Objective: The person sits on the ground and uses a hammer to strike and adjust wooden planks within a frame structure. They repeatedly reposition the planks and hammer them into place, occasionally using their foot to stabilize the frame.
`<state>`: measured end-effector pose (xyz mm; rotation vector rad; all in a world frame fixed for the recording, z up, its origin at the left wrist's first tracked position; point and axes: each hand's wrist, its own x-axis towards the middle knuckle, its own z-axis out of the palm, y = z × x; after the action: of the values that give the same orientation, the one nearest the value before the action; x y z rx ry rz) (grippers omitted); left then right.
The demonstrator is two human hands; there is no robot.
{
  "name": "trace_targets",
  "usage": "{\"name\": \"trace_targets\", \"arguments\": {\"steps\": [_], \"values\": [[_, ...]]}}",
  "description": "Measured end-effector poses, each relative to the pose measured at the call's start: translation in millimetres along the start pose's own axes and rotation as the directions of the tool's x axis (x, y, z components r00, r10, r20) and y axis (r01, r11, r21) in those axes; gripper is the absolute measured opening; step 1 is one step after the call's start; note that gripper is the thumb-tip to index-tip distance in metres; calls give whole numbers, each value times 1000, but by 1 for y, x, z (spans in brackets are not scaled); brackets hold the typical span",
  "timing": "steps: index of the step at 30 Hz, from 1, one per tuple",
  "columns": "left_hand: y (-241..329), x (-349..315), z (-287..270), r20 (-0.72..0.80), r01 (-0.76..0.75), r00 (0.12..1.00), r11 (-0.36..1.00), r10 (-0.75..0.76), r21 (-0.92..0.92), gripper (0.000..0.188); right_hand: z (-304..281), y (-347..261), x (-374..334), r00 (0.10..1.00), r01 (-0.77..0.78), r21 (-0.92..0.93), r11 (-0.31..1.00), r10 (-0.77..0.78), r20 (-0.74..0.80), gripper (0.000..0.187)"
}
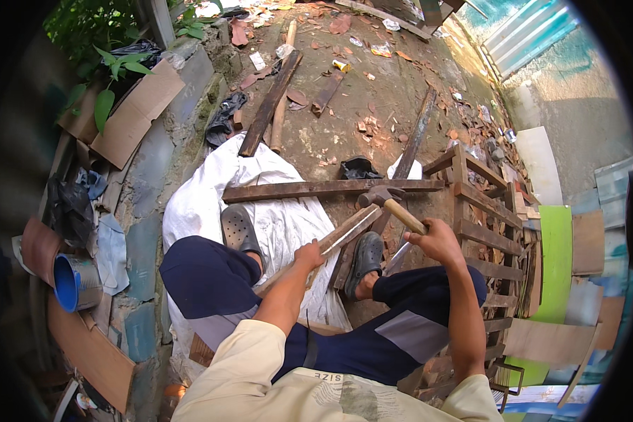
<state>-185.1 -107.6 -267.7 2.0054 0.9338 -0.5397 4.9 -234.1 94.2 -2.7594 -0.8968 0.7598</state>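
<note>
My right hand (pixel 435 240) is closed round the wooden handle of a claw hammer (pixel 406 217). The hammer's dark head is over the far end of a narrow wooden plank (pixel 350 228), in front of a longer beam; whether it touches the plank I cannot tell. My left hand (pixel 309 254) grips that plank, which slants from near my left knee up toward the hammer. Just beyond lies the long dark wooden beam (pixel 316 190), crosswise over a white sheet (pixel 204 186) and other timber. My feet, in grey clogs (pixel 239 228), are on either side of the held plank.
A slatted wooden frame (pixel 489 218) stands close on my right. Dark timbers (pixel 271 102) lie ahead on the littered dirt ground. Along the left runs a low masonry wall (pixel 144 232) with cardboard (pixel 139 112) and a blue bucket (pixel 77 281). Panels lean at the right.
</note>
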Motion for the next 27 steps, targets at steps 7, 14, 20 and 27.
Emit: {"name": "trace_targets", "arguments": {"steps": [7,14,20,27], "values": [[-20,41,-43,-578,-182,783,973,232,143,60,16,-5,11,1000,18,-256,967,-24,-20,39],[-19,117,-148,-348,-90,897,883,273,461,98,9,-18,22,996,50,-175,983,-37,80,36],[-22,178,-163,-5,-321,916,739,402,592,67,1,-22,69,975,-54,-148,988,84,205,35],[-40,168,-160,-144,-446,811,758,567,475,59,-12,-23,118,954,-251,-28,968,252,162,36]]}}
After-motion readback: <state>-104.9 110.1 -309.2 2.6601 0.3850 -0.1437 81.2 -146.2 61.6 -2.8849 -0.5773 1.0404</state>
